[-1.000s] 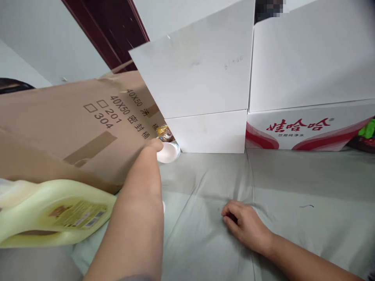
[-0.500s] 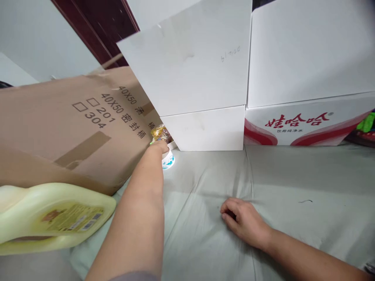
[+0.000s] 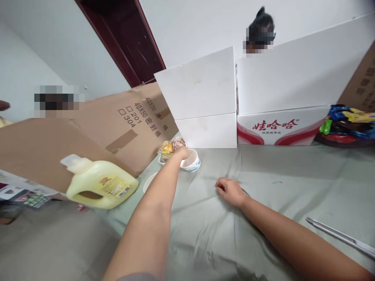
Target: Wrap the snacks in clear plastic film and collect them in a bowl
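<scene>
Cup (image 3: pixel 192 163) in L hand (image 3: pixel 182 153), R hand (image 3: pixel 231 192) curled

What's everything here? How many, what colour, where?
cardboard boxes: at least 2, brown, left, far right
bottle: 1, yellow, left
bowls: at least 2, white, middle
wrapped packets: several, multicoloured, middle, far right
panels: 3, white, back
logo box: 1, white and red, back right
cloth: 1, green, underneath
metal tool: 1, silver, right
door: 1, dark red, top left
people: at least 1, dark hair, behind panels
blurry items: several, mixed, lower left
left hand: 1, bare, at bowls
right hand: 1, bare, on cloth
</scene>
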### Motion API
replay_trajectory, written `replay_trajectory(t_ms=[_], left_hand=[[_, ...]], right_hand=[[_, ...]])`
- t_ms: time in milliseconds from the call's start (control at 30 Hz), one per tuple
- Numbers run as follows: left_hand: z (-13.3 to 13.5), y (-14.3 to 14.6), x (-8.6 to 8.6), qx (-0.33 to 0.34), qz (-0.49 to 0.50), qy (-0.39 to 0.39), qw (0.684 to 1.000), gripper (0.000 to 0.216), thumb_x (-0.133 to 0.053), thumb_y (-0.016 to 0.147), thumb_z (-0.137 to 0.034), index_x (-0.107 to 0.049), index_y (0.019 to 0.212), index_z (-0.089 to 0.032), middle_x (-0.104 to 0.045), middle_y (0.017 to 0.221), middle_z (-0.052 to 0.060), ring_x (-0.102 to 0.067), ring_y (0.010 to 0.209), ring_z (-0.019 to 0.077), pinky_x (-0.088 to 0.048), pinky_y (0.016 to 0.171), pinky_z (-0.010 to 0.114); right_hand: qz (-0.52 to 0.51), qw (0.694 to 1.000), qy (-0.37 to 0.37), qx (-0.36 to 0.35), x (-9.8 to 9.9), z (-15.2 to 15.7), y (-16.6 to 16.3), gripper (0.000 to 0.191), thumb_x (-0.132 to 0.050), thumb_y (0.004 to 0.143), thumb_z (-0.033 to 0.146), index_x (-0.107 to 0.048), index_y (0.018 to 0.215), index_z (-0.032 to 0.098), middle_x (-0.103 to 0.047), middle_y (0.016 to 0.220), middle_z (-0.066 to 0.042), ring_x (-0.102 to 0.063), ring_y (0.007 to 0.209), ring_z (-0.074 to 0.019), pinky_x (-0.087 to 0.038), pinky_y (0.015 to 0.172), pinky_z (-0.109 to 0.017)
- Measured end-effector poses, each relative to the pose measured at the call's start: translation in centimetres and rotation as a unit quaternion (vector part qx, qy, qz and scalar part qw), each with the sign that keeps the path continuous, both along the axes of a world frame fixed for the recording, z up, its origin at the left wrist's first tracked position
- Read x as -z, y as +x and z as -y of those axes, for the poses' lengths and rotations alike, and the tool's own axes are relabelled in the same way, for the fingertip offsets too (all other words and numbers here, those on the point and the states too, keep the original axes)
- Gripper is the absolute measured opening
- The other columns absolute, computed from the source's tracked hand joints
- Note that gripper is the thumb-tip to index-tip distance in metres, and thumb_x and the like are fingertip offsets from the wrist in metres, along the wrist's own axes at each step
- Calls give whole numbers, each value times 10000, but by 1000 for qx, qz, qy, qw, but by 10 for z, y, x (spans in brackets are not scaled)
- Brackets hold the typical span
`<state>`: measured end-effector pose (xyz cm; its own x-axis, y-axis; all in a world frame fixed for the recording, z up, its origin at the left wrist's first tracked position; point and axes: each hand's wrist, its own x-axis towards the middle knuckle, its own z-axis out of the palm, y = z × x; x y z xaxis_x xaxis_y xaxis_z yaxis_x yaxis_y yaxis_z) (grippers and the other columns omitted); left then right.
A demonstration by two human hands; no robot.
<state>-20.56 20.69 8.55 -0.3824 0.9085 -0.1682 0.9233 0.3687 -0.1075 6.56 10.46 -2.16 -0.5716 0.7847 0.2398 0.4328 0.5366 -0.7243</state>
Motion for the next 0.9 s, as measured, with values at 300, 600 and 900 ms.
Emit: replay_trajectory(t_ms=[300, 600, 900], left_hand=[[54, 107, -8, 99, 49, 4, 994, 347, -593, 929, -342, -564, 1226, -165, -587, 1230, 99, -612, 1051, 224, -538, 874, 423], [114, 159, -29, 245, 172, 63, 952, 329, -664, 826, -427, -680, 1065, -201, -727, 1019, 49, -679, 909, 197, -507, 755, 253], [8, 7, -86, 24, 58, 221, 973, 310, -521, 857, -310, -688, 1077, -169, -690, 1120, 151, -616, 1108, 320, -477, 903, 400]], right_hand=[[-60, 978, 115, 164, -5, 7, -1, 632, -596, 775, 204, -398, 1370, 128, -358, 1428, -227, -366, 1339, -340, -365, 1057, -525], [120, 972, 160, 122, -47, 17, 88, 92, -581, 775, 168, -609, 859, 193, -535, 1324, -146, -581, 1112, -313, -476, 921, -458], [15, 945, 236, 224, 1, 26, 144, 48, -509, 858, 238, -553, 874, 229, -621, 1110, -111, -594, 1041, -272, -514, 829, -430]])
